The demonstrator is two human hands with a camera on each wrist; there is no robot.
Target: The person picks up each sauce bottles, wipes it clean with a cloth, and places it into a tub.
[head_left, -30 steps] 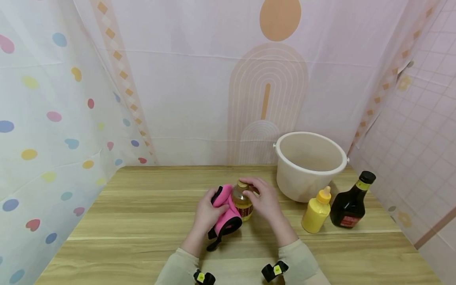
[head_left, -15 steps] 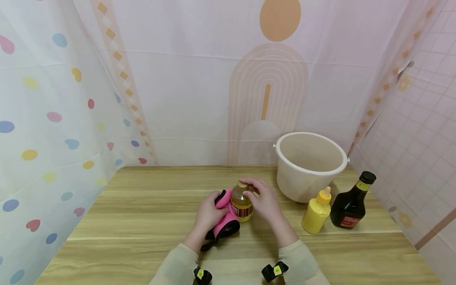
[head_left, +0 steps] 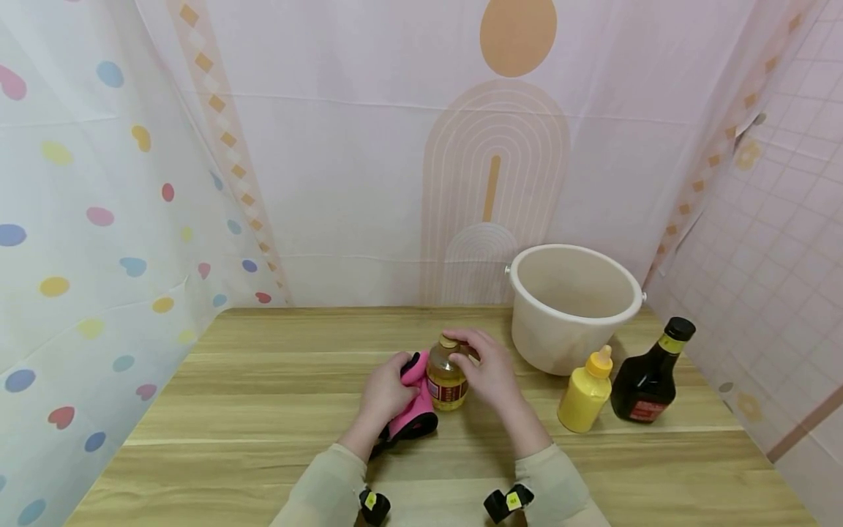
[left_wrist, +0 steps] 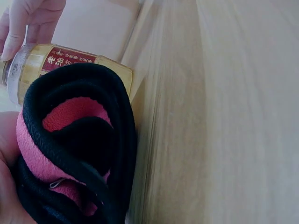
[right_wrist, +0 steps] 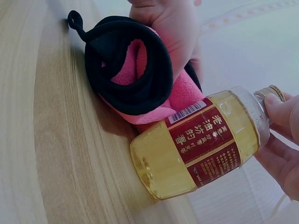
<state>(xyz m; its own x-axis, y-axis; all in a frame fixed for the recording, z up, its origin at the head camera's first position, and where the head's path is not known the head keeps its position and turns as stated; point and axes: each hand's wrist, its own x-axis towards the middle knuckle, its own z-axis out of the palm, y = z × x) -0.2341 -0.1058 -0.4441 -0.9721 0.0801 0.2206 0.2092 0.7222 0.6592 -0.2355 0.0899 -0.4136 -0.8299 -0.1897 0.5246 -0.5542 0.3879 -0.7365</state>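
Observation:
My left hand [head_left: 387, 391] grips a bunched pink cloth [head_left: 421, 399] with black edging and a small black loop. In the right wrist view the folded cloth [right_wrist: 180, 95] lies against the side of an oil bottle [right_wrist: 205, 144]. This clear bottle [head_left: 448, 380] holds yellow oil, bears a dark red label and stands upright on the table. At its top, my right hand [head_left: 489, 366] pinches the neck and cap between thumb and fingers. The left wrist view shows the rolled cloth [left_wrist: 32, 149] close up, partly hiding the bottle [left_wrist: 70, 60].
A cream bucket [head_left: 560, 337] stands at the back right of the wooden table [head_left: 296, 380]. In front of it are a yellow squeeze bottle [head_left: 582, 399] and a dark sauce bottle [head_left: 644, 384] with a black cap. Patterned curtains [head_left: 356, 183] hang behind and at both sides.
My left hand and the cloth have shifted slightly down along the oil bottle's side, and more of its label shows. My right hand stays at the neck.

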